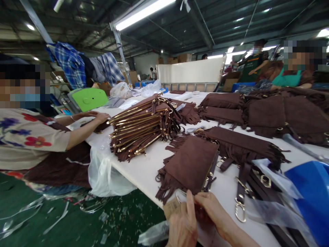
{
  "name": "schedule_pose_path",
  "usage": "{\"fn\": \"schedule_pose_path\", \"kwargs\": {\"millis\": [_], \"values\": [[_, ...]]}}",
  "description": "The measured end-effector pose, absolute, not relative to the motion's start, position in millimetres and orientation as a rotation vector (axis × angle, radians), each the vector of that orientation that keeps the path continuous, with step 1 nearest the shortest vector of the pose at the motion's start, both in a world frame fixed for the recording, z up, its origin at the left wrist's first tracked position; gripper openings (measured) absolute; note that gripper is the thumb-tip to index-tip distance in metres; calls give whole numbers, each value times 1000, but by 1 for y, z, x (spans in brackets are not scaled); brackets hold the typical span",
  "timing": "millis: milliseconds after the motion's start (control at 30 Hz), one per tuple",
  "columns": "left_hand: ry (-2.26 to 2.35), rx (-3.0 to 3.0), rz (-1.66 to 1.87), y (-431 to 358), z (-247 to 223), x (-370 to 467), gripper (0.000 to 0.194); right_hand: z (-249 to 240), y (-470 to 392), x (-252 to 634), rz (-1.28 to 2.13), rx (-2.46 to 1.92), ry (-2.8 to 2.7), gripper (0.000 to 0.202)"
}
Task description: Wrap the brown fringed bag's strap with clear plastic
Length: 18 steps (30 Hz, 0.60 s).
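A brown fringed suede pouch (191, 164) lies flat on the white table, its near edge by my fingertips. My left hand (181, 221) is closed around a tan tag (172, 208), with a thin pale string by its fingers. Clear plastic film (155, 233) sticks out to the left of that hand. Close beside it, my right hand (212, 209) is pinched shut; what sits in its fingertips is hidden. To the right lie brown straps (253, 185) with gold clasps.
A tall stack of pouches with gold zips (138, 127) stands on the table (133, 171). More fringed bags (267, 115) lie at the back right. A blue bag (312, 195) is at the right edge. A co-worker (38, 137) handles brown material at the left; others stand behind.
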State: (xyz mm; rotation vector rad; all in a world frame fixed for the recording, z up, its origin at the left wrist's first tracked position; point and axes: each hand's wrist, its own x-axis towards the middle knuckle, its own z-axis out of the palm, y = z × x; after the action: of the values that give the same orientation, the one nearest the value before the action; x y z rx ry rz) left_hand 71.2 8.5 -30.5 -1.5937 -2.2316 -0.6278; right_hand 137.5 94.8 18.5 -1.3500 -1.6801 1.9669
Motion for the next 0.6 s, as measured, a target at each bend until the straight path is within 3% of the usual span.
{"fn": "schedule_pose_path", "kwargs": {"millis": [100, 233, 500, 600], "values": [[-2294, -1593, -608, 8, -27, 67, 25, 22, 96, 143, 2019, -1376, -1677, 23], [-2649, -1420, -758, 12, -18, 65, 23, 25, 98, 153, 2058, -1364, -1694, 20], [-3184, -1279, -1666, 20, -3, 58, 28, 7, 90, 152, 1896, -1349, -1653, 23], [-3211, -921, -2221, 21, 5, 61, 24, 5, 87, 153, 1920, -1336, -1608, 30]]}}
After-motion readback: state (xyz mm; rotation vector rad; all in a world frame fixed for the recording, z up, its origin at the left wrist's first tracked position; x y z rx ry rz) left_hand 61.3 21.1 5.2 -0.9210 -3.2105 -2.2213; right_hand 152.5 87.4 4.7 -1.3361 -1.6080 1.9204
